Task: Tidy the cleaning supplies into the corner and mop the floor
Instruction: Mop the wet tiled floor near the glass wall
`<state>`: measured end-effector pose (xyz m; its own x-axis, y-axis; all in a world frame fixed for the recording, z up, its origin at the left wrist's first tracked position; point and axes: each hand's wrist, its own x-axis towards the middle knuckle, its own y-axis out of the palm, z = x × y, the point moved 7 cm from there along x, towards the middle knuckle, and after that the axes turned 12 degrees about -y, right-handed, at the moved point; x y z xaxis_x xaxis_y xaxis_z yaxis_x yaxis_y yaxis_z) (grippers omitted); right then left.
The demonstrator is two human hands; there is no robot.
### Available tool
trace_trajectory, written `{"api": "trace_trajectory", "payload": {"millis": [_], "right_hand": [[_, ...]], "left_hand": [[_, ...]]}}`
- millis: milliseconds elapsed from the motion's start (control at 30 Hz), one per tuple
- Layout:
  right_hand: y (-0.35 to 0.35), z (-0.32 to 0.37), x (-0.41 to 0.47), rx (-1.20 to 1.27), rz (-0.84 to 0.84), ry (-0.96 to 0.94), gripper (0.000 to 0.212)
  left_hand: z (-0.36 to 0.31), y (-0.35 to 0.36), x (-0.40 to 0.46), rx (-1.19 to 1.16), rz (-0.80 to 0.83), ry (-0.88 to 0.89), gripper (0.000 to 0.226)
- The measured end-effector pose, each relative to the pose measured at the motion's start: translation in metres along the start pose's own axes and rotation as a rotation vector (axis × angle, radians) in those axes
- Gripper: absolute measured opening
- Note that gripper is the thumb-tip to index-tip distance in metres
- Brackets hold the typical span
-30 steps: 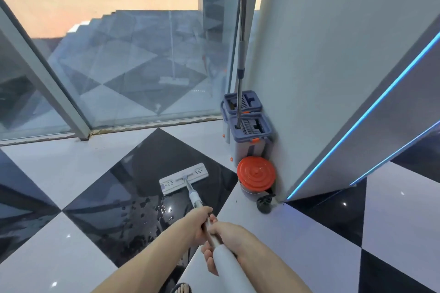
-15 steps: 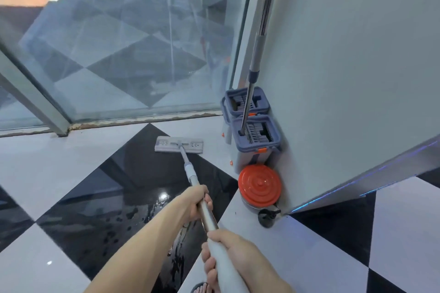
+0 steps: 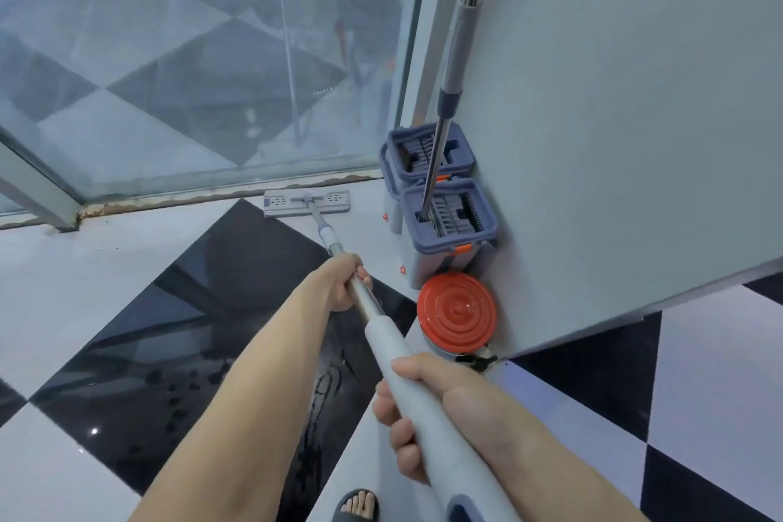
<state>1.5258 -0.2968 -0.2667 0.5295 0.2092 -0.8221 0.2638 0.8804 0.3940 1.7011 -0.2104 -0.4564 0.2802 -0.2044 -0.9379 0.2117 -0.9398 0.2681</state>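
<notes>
Head view: left hand, right hand grip mop; mop head far ahead.

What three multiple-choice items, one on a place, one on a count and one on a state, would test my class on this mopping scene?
1. Where is the flat mop head?
A. inside a bucket
B. on the floor by the glass wall's base
C. lifted in the air

2. How many grey-blue mop buckets stand against the wall?
A. one
B. two
C. four

3. How is the mop handle held?
A. both hands grip it
B. the left hand alone
C. nobody holds it

Key: 1 B, the head lies flat on a white tile beside the window frame. 2 B, a second bucket stands behind the nearer one. 3 A, the left hand grips the metal shaft and the right hand grips the white grip lower down.
</notes>
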Motion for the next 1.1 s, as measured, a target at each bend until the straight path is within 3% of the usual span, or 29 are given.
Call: {"api": "trace_trajectory", "payload": {"millis": [167,300,733,900,1100], "right_hand": [[-0.018,-0.041,-0.008,-0.133,-0.046,0.001,0.019],[-0.041,-0.075,-0.025,-0.126,-0.061,0.081,0.023],[-0.137,-0.164,-0.118,-0.191,-0.058,0.071,0.018],[-0.144,-0.162,-0.122,-0.183,-0.05,0.045,0.02],[-0.139,-0.131,-0.104,-0.122,-0.023,0.097,0.031]], "left_hand": [[0.051,-0.01,-0.009,-0.069,-0.004,-0.03,0.024],[0.109,-0.004,-0.027,-0.057,-0.006,-0.046,0.023],[0.32,0.043,-0.112,-0.093,0.037,-0.059,0.024],[0.329,0.049,-0.124,-0.049,0.001,-0.068,0.022],[0.279,0.059,-0.099,0.005,-0.026,-0.056,0.025]]}}
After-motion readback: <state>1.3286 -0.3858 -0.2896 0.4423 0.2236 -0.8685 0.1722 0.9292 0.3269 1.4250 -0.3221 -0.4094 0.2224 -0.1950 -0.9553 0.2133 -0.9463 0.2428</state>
